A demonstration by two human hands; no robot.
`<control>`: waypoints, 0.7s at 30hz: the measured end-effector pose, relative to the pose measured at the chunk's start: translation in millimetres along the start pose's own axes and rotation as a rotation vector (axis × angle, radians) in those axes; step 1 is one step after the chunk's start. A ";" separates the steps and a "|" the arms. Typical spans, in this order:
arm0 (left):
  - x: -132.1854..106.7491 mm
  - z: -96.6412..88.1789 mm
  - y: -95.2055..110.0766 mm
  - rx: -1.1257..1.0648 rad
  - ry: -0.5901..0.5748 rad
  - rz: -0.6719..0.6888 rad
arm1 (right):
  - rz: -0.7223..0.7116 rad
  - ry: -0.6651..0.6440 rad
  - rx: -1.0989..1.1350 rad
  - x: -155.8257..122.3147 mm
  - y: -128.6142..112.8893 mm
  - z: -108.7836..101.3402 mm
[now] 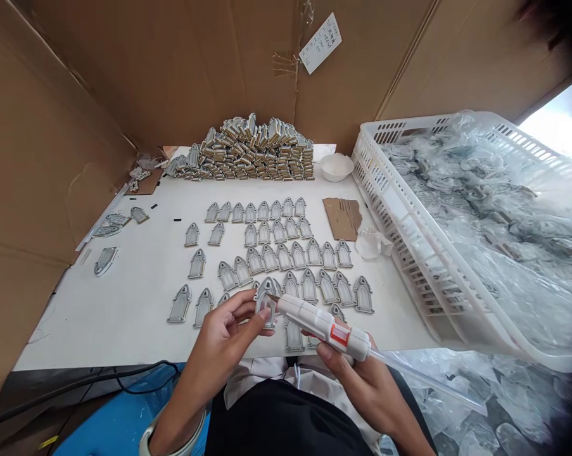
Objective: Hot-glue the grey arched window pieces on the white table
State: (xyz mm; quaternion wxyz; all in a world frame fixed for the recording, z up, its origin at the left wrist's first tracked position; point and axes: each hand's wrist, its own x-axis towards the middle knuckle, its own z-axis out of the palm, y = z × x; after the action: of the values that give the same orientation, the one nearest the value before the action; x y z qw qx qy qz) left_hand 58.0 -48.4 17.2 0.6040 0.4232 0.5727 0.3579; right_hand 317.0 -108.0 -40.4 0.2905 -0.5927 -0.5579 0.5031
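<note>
My left hand (241,320) pinches a small silver arched frame piece (265,309) by its lower part, lifted above the table's front edge. Wrapped around a white hot glue gun (309,316), my right hand (356,373) points its nozzle left. The nozzle tip meets or nearly meets the upper part of the arched piece; contact cannot be made out. A clear glue stick (432,383) sticks out of the gun's rear. Rows of similar arched pieces (284,256) lie on the white table (138,304) beyond my hands, some partly hidden by them.
A large heap of arched pieces (257,152) is stacked at the back, beside a white bowl (337,167). To the right stands a white plastic crate (419,288) full of plastic-wrapped items. Torn cardboard (343,218) lies near it. Cardboard walls (195,63) enclose the table.
</note>
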 end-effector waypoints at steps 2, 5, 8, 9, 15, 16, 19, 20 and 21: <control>0.2 0.5 1.0 0.000 0.010 0.002 | 0.020 0.025 0.000 -2.7 4.0 2.5; -1.2 0.8 2.1 0.004 0.028 -0.004 | 0.055 0.086 0.000 -6.1 -4.4 4.1; -4.6 0.1 1.9 0.021 0.035 0.004 | 0.006 0.107 -0.042 -5.7 -25.2 1.2; -5.9 -0.3 1.9 0.029 0.035 0.007 | -0.031 0.099 -0.063 -4.6 -31.6 -0.5; -13.8 0.8 6.1 0.081 0.076 0.025 | -0.157 0.024 -0.148 2.4 -36.8 -6.3; -14.8 1.3 6.6 0.099 0.080 0.030 | -0.165 0.013 -0.153 2.9 -34.4 -5.3; -16.1 1.7 5.1 0.166 0.101 0.042 | -0.196 0.012 -0.168 3.1 -29.3 -0.4; -16.1 1.3 3.7 0.185 0.116 0.048 | -0.213 0.018 -0.172 3.0 -28.8 1.0; -16.0 0.6 1.9 0.204 0.134 0.052 | -0.232 0.022 -0.175 2.9 -28.6 1.9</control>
State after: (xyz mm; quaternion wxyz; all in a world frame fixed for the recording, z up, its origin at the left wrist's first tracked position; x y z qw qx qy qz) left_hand 57.3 -62.4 25.1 0.5087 0.4723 0.6341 0.3407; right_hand 304.3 -99.7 -15.9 0.2999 -0.5530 -0.6611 0.4089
